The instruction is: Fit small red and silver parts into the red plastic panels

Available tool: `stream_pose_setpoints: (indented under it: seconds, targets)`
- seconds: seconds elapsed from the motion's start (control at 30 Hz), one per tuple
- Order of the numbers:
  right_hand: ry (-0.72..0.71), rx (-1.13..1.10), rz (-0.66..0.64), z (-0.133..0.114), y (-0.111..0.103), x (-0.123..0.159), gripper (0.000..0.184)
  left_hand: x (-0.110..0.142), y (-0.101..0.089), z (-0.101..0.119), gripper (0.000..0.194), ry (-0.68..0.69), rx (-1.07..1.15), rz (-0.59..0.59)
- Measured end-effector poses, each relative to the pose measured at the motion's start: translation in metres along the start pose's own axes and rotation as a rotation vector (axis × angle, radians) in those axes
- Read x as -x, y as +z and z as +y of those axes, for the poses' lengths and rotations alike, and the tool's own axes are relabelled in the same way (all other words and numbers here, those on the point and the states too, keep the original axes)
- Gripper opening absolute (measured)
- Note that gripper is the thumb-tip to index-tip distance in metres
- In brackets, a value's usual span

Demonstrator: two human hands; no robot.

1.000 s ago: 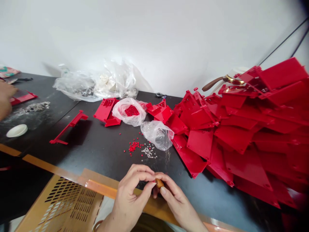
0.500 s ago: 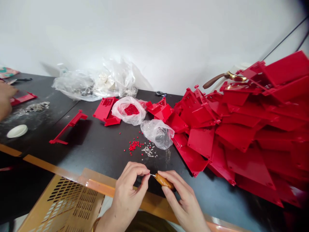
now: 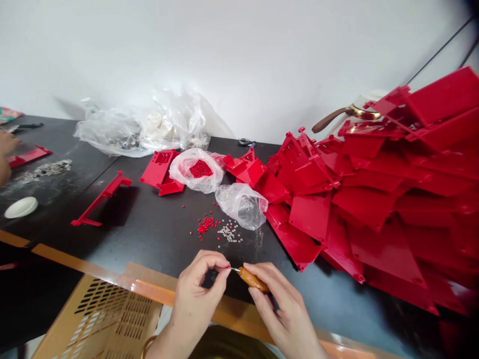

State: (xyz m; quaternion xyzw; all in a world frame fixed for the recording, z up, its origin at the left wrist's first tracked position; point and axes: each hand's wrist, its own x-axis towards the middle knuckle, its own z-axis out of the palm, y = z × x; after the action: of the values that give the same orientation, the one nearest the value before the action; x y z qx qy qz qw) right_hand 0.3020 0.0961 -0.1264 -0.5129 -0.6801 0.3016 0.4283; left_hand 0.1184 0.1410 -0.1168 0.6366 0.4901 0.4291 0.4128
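My left hand (image 3: 204, 291) pinches a tiny red bead-like piece (image 3: 228, 266) between thumb and forefinger. The thin metal tip of a small hand tool with an amber handle (image 3: 253, 280) meets that piece. Around the handle, the fingers of my right hand (image 3: 282, 301) are closed. Just beyond my hands, loose red pieces (image 3: 205, 225) lie scattered on the black table, and small silver rings (image 3: 229, 232) are spread beside them. Behind these sit an open plastic bag of red pieces (image 3: 201, 169) and another clear bag (image 3: 245, 204) with small metal parts inside.
Red plastic panels (image 3: 381, 199) are heaped high on the right. A single red frame (image 3: 103, 197) lies left, near a white lid (image 3: 21, 207). Clear bags (image 3: 112, 132) stand by the wall. A co-worker's hand (image 3: 5, 154) is at far left. A yellow crate (image 3: 108, 314) sits below the table edge.
The view has shifted slightly. My hands keep the red piece and the tool tip together in nearly the same place. The co-worker's hand at far left has moved a little.
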Motion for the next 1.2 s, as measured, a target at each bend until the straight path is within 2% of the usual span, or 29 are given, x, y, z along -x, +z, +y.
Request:
stream_pose_setpoints:
  seconds: [0.1,0.23,0.3,0.4,0.67,0.83,0.97,1.2]
  targets:
    - [-0.003,0.001,0.014,-0.001,0.001,0.0,0.034,-0.002,0.0,0.0,0.002,-0.179,0.184,0.031]
    - [0.018,-0.024,0.055,0.0,0.009,-0.001,0.031,-0.009,0.002,0.004,0.008,-0.561,0.745,0.038]
    - [0.024,-0.046,0.073,-0.001,0.015,-0.002,0.031,-0.01,0.005,0.005,0.008,-0.655,0.983,0.026]
    - [0.035,-0.082,0.092,-0.002,0.025,-0.005,0.032,-0.007,0.01,0.005,0.006,-0.733,1.161,0.04]
    - [0.052,-0.146,0.112,-0.005,0.033,-0.009,0.033,0.002,0.017,0.006,0.008,-0.749,1.303,0.096]
    - [0.051,-0.153,0.125,-0.005,0.033,-0.009,0.033,0.001,0.02,0.007,0.006,-0.768,1.319,0.139]
    - [0.059,-0.141,0.145,-0.007,0.033,-0.009,0.032,0.003,0.023,0.008,0.013,-0.801,1.331,0.172]
    - [0.099,-0.145,0.197,-0.005,0.043,-0.004,0.028,0.013,0.034,0.008,0.024,-0.74,1.18,0.214]
